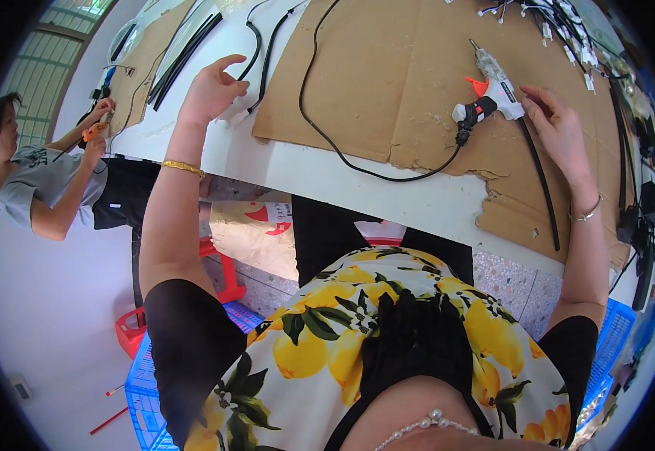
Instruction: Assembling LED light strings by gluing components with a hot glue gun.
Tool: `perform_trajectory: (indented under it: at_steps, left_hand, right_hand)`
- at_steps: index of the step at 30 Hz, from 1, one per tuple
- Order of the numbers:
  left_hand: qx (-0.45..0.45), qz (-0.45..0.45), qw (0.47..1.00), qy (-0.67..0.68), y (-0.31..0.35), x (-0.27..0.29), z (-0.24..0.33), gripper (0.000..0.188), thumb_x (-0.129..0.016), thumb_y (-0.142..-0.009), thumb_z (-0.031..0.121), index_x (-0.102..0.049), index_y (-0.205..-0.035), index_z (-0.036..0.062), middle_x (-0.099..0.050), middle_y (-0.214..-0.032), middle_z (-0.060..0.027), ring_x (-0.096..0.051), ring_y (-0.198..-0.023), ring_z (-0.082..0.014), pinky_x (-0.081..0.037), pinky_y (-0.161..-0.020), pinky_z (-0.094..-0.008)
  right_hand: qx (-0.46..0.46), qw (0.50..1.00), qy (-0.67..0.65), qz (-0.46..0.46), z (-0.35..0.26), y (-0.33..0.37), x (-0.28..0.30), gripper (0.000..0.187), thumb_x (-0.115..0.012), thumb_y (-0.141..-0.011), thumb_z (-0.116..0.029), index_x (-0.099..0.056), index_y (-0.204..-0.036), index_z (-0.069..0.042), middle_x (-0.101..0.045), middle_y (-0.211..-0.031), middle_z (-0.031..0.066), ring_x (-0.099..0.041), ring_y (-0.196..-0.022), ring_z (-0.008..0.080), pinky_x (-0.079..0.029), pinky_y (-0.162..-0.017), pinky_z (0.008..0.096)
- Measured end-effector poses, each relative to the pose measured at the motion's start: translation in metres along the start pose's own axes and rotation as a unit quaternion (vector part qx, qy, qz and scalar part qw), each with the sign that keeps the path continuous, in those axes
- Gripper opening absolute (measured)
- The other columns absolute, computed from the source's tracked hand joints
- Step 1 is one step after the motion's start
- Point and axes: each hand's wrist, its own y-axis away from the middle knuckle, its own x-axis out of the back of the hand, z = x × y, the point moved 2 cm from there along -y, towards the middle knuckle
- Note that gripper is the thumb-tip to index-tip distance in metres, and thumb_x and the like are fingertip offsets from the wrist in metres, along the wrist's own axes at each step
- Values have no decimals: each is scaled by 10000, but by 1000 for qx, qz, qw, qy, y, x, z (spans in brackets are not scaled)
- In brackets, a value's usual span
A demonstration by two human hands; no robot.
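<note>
1. Left hand (213,92): fingers apart, with a gap between thumb and forefinger. The end of a short cable lies at that gap; whether the skin touches it, I cannot tell.
2. Right hand (559,128): loosely curled and unclosed, thumb and forefinger apart, gripping nothing that shows.
3. The glue gun (502,94) lies on its side just left of the right hand, nozzle pointing away from the person. Its stick (542,184) juts from the rear and runs toward the person, passing left of the right wrist. Its cord (402,180) loops across the gap between the two hands.
4. Step in hand, as I judge it: a moment between holds, the left hand at the cables, the right beside the gun. Lifting the cable would call for a light pinch by the left; taking up the gun, for the right to wrap its handle, clear of the nozzle.
5. Counts near the left hand: two short cables (270,56), just right of it; one bundle of tubes (185,60) beyond it to the left, too tight to count.
6. Counts near the right hand: one gun, one stick, one large cardboard (372,75) beneath; beyond it, a wire pile (568,34), uncountable.
7. Well left of the left hand, one co-worker (49,188) holds one orange tool (93,133).
</note>
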Motion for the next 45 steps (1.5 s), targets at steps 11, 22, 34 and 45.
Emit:
perform_trajectory:
  at_steps: [11, 22, 34, 45]
  left_hand:
    - [-67, -4, 991, -113, -13, -22, 19, 506, -624, -674, 104, -548, -1174, 109, -463, -510, -36, -426, -452, -111, -372, -457, -286]
    - [44, 33, 983, -175, -3, 2, -19, 564, -517, -628, 52, -520, -1187, 127, -570, -626, -117, -576, -576, -234, -461, -586, -350]
    - [12, 97, 979, -179, 0, 20, -58, 594, -552, -614, 24, -505, -1202, 88, -488, -522, -72, -485, -453, -159, -400, -461, -301]
    - [-126, 205, 967, -83, 12, 42, 25, 421, -635, -766, 88, -528, -1170, 38, -602, -1053, -145, -569, -984, -242, -417, -870, -332]
  right_hand:
    - [6, 1000, 10, 27, 9, 8, 0, 246, -552, -840, -136, -597, -1046, -9, -638, -841, 118, -587, -712, 142, -472, -654, 260]
    - [54, 992, 1, 115, -14, 13, 44, 222, -558, -806, -96, -616, -1011, -35, -630, -806, 143, -620, -704, 201, -509, -659, 284]
    - [21, 949, 267, 167, 80, -138, 81, 252, -482, -805, -128, -622, -1009, -77, -620, -855, 142, -608, -819, 291, -480, -720, 376]
    - [-95, 913, 380, 115, 109, -167, 87, 190, -484, -799, -135, -634, -911, -104, -600, -962, 149, -599, -893, 304, -481, -733, 415]
